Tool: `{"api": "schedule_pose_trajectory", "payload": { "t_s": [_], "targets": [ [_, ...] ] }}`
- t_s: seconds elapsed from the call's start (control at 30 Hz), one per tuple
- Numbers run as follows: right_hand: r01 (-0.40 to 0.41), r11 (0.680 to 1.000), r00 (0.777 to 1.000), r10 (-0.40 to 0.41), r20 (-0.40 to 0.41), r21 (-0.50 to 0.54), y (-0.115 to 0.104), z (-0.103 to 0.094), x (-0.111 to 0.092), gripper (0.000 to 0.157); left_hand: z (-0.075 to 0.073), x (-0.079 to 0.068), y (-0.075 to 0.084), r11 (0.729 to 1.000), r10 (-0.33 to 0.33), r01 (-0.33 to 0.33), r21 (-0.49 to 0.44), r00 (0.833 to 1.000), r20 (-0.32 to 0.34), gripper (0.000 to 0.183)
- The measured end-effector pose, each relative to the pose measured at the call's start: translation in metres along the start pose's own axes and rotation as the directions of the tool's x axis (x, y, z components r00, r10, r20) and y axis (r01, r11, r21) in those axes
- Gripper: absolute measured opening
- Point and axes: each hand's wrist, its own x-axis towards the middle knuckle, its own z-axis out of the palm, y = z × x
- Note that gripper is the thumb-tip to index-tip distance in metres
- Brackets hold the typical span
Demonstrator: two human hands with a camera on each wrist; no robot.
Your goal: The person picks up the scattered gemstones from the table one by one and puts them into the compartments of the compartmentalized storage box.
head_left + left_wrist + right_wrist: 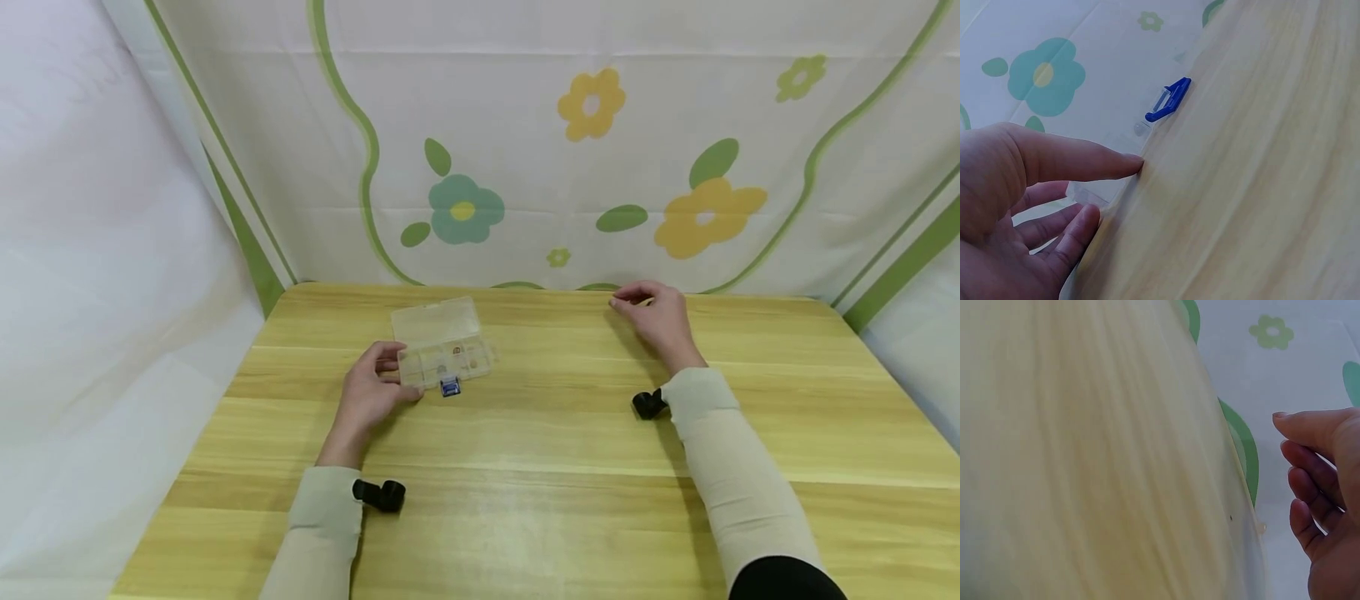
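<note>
A clear plastic compartment box lies on the table with its lid folded back. My left hand holds it at the left end, the thumb at the front edge and the other fingers round the side. A few small items, one of them reddish, sit in its compartments. Right at the box's front edge is a small blue piece with a pale middle, tilted in the left wrist view. Over the table's back edge, my right hand hovers with loosely bent fingers; nothing shows between thumb and fingertips.
The wood-grain table ends at the back against a white cloth printed with flowers. Another white cloth hangs at the left. A black camera sticks out from the left wrist, another black camera from the right.
</note>
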Motion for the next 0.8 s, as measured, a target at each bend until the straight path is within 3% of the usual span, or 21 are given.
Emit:
{"api": "schedule_pose_trajectory", "payload": {
  "t_s": [0.37, 0.8],
  "targets": [
    [-0.075, 0.997, 0.996, 0.074, -0.044, -0.025, 0.022, -0.021, 0.010, 0.039, 0.001, 0.000, -0.001, 1.000, 0.017, -0.017, 0.000, 1.000, 0.002, 0.078],
    [-0.108, 0.991, 0.992, 0.103, -0.069, -0.077, 0.036, -0.025, 0.025, 0.043, 0.002, 0.002, -0.003, 1.000, 0.024, -0.024, -0.007, 1.000, -0.002, 0.079]
  ]
}}
